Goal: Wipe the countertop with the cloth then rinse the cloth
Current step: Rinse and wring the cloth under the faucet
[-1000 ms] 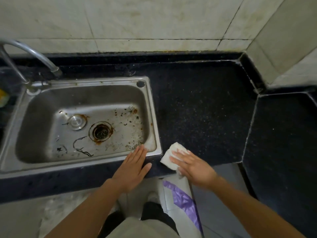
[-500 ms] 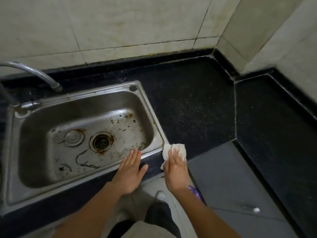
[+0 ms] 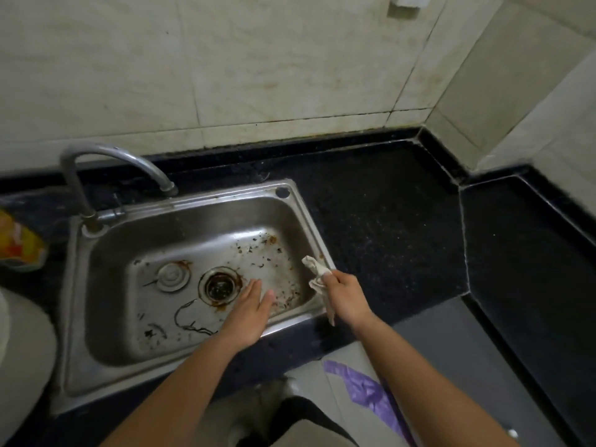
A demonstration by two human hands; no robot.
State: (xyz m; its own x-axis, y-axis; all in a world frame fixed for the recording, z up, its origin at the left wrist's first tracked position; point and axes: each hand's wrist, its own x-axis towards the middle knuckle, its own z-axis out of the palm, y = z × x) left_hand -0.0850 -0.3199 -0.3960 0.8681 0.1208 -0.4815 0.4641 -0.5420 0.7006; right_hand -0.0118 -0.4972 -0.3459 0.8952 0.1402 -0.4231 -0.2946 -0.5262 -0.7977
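Note:
My right hand (image 3: 346,296) grips a crumpled white cloth (image 3: 317,272) and holds it lifted over the right rim of the steel sink (image 3: 309,217), with a strip of cloth hanging down past the wrist. My left hand (image 3: 250,312) is flat and empty, fingers together, reaching over the sink's front rim above the basin near the rusty drain (image 3: 220,285). The black speckled countertop (image 3: 387,227) lies to the right of the sink. The curved tap (image 3: 109,159) stands at the sink's back left; no water runs from it.
Dirt specks and dark strands lie on the sink floor beside a round plug (image 3: 172,276). A yellow-red packet (image 3: 19,243) sits on the counter at far left. A second black counter (image 3: 532,253) runs along the right wall. A purple bag (image 3: 371,391) lies on the floor.
My right hand lifted the cloth off the counter's front edge and carried it up to the sink's right rim. My left hand slid forward from the rim over the basin.

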